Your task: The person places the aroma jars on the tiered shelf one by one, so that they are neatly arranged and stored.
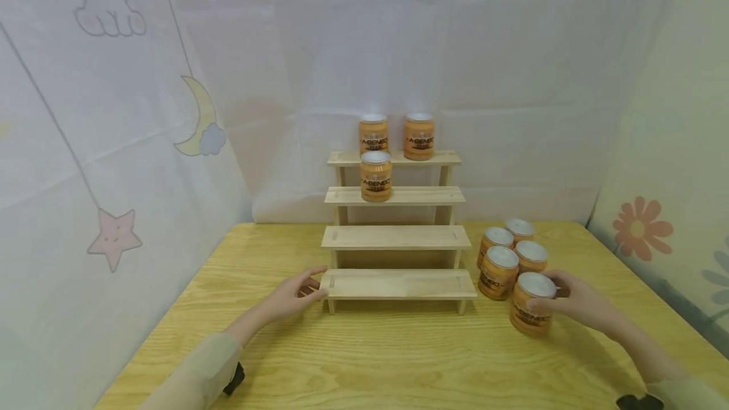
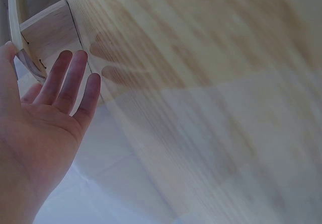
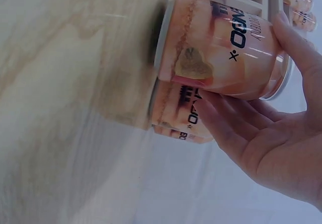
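My right hand (image 1: 586, 302) holds an orange can (image 1: 531, 315) with a silver lid, thumb on one side and fingers round the other. In the right wrist view the can (image 3: 221, 48) has its base close over the table, beside other cans (image 3: 176, 105). My left hand (image 1: 293, 296) is at the left end of the lowest step of a wooden four-step display rack (image 1: 398, 283). In the left wrist view its fingers (image 2: 75, 80) are extended and spread, with the thumb at the rack's edge.
Two cans (image 1: 419, 138) stand on the top step, and one can (image 1: 376, 177) stands on the step below, toward the left. Several more cans (image 1: 498, 274) cluster on the wooden table (image 1: 342, 359) right of the rack. Printed cloth (image 1: 364, 49) hangs behind and at both sides.
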`<action>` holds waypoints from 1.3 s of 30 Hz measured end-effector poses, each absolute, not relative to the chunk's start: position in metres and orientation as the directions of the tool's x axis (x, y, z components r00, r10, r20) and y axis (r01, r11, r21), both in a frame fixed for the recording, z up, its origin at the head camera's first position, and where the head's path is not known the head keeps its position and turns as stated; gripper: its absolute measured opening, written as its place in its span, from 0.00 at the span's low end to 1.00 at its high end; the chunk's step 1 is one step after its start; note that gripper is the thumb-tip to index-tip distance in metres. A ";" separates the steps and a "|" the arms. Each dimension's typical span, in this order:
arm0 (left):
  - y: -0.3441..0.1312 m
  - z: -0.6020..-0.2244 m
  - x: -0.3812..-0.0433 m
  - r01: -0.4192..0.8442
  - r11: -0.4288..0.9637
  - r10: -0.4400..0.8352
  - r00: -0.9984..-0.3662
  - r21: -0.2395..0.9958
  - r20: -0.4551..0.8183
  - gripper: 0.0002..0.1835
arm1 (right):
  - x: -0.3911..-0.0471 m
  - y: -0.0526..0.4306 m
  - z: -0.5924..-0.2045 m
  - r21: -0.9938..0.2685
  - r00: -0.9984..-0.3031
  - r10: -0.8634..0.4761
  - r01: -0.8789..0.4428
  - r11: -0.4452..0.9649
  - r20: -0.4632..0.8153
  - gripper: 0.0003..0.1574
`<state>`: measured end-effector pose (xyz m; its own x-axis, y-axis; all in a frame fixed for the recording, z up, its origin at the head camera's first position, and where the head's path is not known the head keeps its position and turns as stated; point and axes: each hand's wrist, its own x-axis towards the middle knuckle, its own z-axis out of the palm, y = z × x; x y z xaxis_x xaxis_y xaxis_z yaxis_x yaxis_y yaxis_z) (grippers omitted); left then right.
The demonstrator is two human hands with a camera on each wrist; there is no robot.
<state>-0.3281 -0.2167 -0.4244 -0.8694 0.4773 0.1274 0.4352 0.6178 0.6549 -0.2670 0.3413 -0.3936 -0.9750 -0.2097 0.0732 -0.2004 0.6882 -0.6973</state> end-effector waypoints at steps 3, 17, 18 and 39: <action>-0.216 -0.424 -0.328 0.438 0.617 0.479 -0.868 0.654 0.130 0.34 | -0.265 0.341 -0.387 -0.693 -0.977 -0.192 -0.200 0.693 0.091 0.42; -0.217 -0.422 -0.328 0.436 0.620 0.475 -0.870 0.652 0.130 0.35 | -0.275 0.331 -0.342 -0.657 -0.956 -0.239 -0.292 0.695 0.172 0.36; -0.217 -0.422 -0.328 0.437 0.621 0.477 -0.870 0.650 0.129 0.35 | -0.276 0.330 -0.340 -0.654 -0.955 -0.240 -0.293 0.697 0.172 0.36; -0.217 -0.424 -0.326 0.434 0.621 0.477 -0.870 0.653 0.125 0.35 | -0.305 0.291 -0.295 -0.692 -0.940 -0.221 -0.341 0.636 0.260 0.38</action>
